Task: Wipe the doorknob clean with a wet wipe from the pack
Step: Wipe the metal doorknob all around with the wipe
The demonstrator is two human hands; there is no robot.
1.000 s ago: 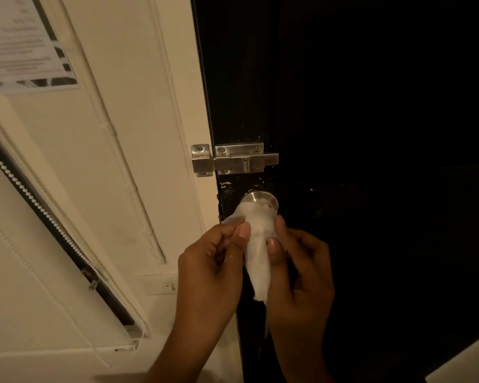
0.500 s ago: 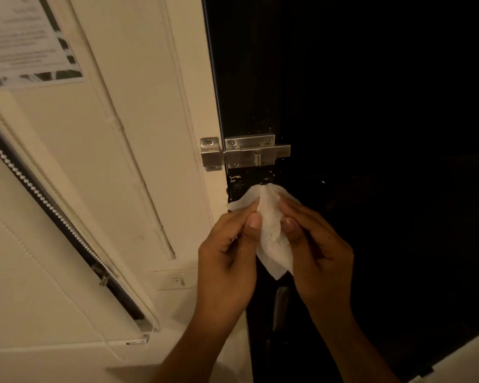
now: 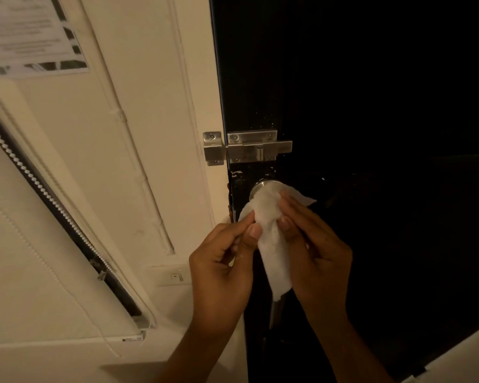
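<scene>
White wet wipe (image 3: 271, 233) draped over the front of the doorknob (image 3: 263, 187), crumpled and bunched, covering most of the metal; only a brushed silver arc of the knob showing above the cloth, on the left edge of the black door (image 3: 371, 106). One corner of the wipe sticking out to the right past the fingers, a long loose tail hanging down between the two wrists, faintly speckled. Left hand (image 3: 221, 261) pinching the wipe's left edge between thumb and forefinger, remaining fingers curled in. Right hand (image 3: 315, 244) gripping the wipe's right side, fingertips pressed onto the cloth over the knob, thumb on the fabric lower down. Just above the knob, a steel slide bolt (image 3: 249, 147) bridging door and cream frame (image 3: 199, 78). Further left, a printed notice (image 3: 31, 34) on the wall, a roller blind (image 3: 25, 244) with its beaded chain running diagonally, and a small switch plate (image 3: 174, 276) near the left wrist. No pack or other container in sight
</scene>
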